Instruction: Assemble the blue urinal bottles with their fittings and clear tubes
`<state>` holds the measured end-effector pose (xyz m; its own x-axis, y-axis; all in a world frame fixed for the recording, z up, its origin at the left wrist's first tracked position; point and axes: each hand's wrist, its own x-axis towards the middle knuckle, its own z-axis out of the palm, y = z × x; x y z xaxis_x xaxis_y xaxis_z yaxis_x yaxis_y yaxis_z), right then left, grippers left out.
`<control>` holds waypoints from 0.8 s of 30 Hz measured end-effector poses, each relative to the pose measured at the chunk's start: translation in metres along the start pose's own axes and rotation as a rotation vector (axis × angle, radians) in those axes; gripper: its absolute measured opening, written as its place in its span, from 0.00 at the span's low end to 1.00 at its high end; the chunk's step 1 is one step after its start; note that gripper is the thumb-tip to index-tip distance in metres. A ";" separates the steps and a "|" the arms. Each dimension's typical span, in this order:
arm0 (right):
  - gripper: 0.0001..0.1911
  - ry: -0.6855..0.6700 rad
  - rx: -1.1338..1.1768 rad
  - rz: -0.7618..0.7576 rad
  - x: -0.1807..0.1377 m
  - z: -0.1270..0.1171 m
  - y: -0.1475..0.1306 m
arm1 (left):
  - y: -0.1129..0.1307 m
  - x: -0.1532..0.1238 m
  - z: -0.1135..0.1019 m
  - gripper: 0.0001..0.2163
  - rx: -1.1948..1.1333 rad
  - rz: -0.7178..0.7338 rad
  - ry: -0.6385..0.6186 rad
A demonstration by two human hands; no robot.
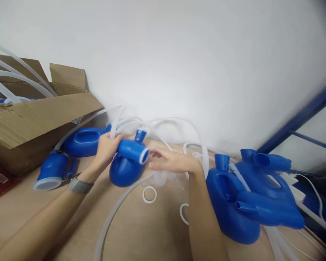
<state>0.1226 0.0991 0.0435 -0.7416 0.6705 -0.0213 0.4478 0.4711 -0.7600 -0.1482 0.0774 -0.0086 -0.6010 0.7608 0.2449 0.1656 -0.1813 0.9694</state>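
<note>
My left hand [107,148] is closed around the back end of a blue plastic cup [130,149], a short cylinder with a white ring [144,156] on its mouth. A clear tube [116,121] rises beside the hand. Just right of the cup's mouth, my right hand [171,161] has its fingers stretched out and apart, with nothing visible in them. A blue plastic bottle [126,172] stands below and behind the cup, its neck [140,135] pointing up. Two loose white rings, one nearer [149,195] and one partly hidden by my right forearm [184,214], lie on the table.
At left, a cardboard box [43,112] holds more tubes. Another blue bottle [84,141] and a white-rimmed blue cup [52,170] are beside it. Blue bottles [230,206] and a blue spouted part [271,210] stand at right. A white wall [179,65] rises behind.
</note>
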 end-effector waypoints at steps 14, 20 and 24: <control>0.04 0.661 -0.626 -0.308 0.027 0.038 -0.017 | -0.005 -0.001 0.001 0.10 0.031 0.007 0.020; 0.16 0.452 -0.579 -0.539 0.040 0.033 0.016 | -0.007 0.000 0.000 0.10 0.016 0.009 0.015; 0.23 0.385 -0.574 -0.617 0.045 0.036 0.024 | -0.008 0.003 -0.001 0.10 -0.002 -0.003 0.001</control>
<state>0.0819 0.1198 0.0010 -0.7598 0.3022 0.5756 0.2840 0.9507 -0.1243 -0.1520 0.0805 -0.0155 -0.6021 0.7608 0.2421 0.1621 -0.1804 0.9701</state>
